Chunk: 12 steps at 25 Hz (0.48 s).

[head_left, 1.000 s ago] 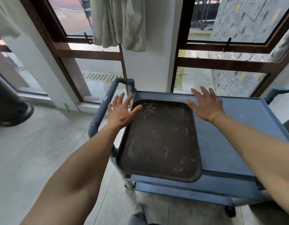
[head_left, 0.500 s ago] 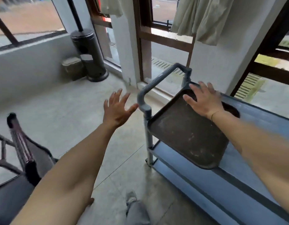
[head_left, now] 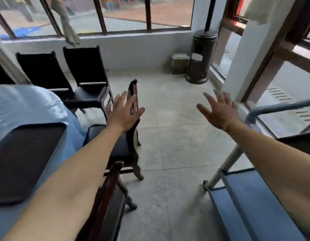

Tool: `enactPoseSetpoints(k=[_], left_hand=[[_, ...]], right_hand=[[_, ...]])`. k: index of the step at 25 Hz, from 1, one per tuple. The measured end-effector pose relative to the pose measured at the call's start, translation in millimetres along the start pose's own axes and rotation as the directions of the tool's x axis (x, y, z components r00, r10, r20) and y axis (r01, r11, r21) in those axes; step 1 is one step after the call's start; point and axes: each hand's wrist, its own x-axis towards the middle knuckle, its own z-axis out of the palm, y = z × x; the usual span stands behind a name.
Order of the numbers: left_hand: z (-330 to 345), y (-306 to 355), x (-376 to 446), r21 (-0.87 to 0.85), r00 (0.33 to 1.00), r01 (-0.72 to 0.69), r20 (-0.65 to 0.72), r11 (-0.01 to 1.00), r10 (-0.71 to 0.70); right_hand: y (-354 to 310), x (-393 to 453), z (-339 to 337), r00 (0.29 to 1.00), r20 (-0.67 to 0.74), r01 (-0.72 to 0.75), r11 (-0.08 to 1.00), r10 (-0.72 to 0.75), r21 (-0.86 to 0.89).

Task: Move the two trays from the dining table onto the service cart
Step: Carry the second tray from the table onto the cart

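Both hands had left the service cart and the view had swung left toward the dining desk, which suggested one tray was delivered and the second was next. On the left, one dark rectangular plastic tray (head_left: 23, 159) lay flat on the blue-clothed desk (head_left: 29, 103). The left hand (head_left: 123, 113) hovered with fingers spread, holding nothing, above a dark wooden chair (head_left: 126, 146); four chairs showed. The right hand (head_left: 218, 112) was likewise spread and empty. One blue cart (head_left: 255, 202) stood right, a second dark tray's edge (head_left: 296, 141) on it.
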Motion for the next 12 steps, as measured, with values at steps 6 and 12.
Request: enactPoseSetpoints(k=[6, 12], left_hand=[[-74, -164, -78, 0.057, 0.959, 0.269, -0.112, 0.961, -0.262], [-118, -302, -171, 0.09, 0.871, 0.486, -0.136, 0.869, -0.473]], right_hand=[[-189, 8, 38, 0.963, 0.004, 0.267, 0.96, -0.269, 0.088], [-353, -17, 87, 0.884, 0.071, 0.448, 0.88, -0.463, 0.158]])
